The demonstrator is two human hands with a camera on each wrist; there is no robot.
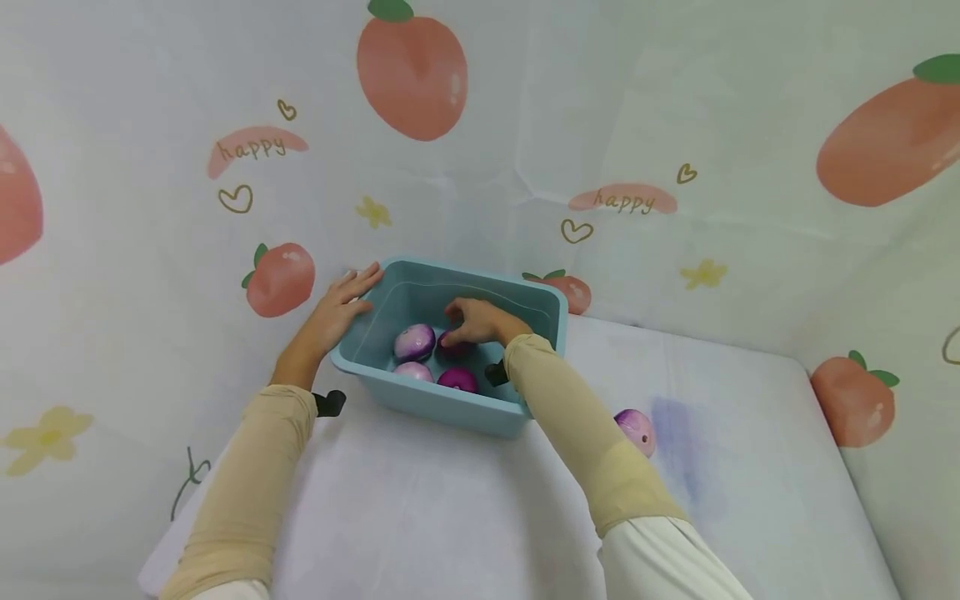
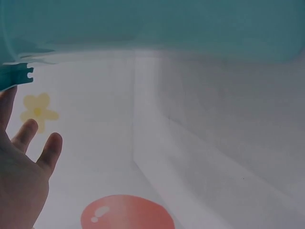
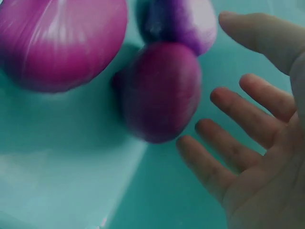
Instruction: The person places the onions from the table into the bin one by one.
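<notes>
A blue-green plastic bin [image 1: 442, 408] holds several purple onions. Inside it, my right hand [image 1: 480, 321] hovers around a dark purple onion [image 1: 454, 350]. In the right wrist view its fingers [image 3: 233, 143] are spread beside that onion [image 3: 162, 93], with a gap to the thumb. A purple-and-white onion [image 1: 415, 342], a pale onion [image 1: 413, 372] and a magenta onion [image 1: 458, 381] lie around it. My left hand [image 1: 335, 312] rests at the bin's left rim, fingers extended. The left wrist view has this hand [image 2: 21, 181] below the bin's edge [image 2: 152, 28].
Another onion [image 1: 636, 432] lies on the white table [image 1: 420, 500], right of the bin and partly behind my right forearm. Behind the bin hangs a white sheet [image 1: 480, 208] printed with peaches, hearts and flowers.
</notes>
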